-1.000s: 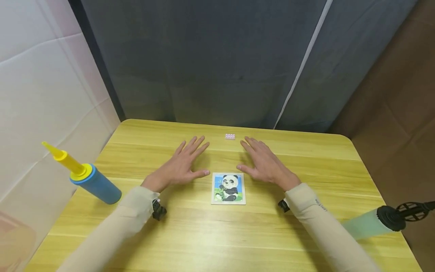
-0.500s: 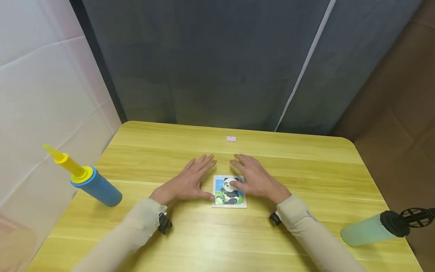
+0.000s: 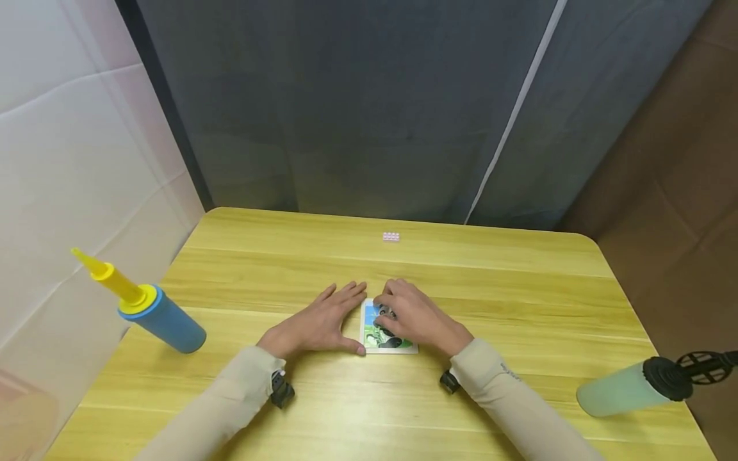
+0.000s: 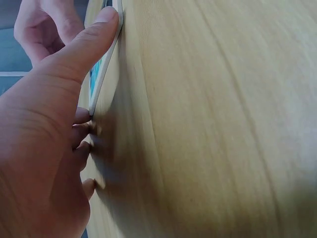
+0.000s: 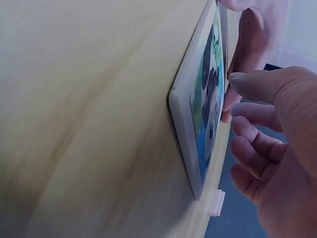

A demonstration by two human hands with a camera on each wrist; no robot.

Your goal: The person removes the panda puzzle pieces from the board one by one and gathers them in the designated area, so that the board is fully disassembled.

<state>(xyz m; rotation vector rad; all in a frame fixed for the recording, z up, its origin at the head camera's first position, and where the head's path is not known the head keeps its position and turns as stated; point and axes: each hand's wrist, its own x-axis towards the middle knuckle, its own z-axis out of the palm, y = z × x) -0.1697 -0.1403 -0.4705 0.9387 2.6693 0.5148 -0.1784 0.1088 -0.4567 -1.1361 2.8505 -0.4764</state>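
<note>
Puzzle: small square panda puzzle [image 3: 385, 336] in a pale frame, flat at the table's middle.
Right hand: right hand [image 3: 416, 318] lies over it, fingers curled onto the picture.
Left hand: left hand [image 3: 316, 322] flat, thumb against the left edge.
Room: bare wood all round; pink block [image 3: 391, 237] far.
Surface: yellow wooden table [image 3: 519, 301], blue pump [image 3: 147, 307] left, green pump [image 3: 631, 385] right, grey curtain behind.

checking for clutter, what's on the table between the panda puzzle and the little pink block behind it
Nothing: in the head view only bare table lies between the panda puzzle and the pink block. The right hand covers the puzzle's far edge.
</note>
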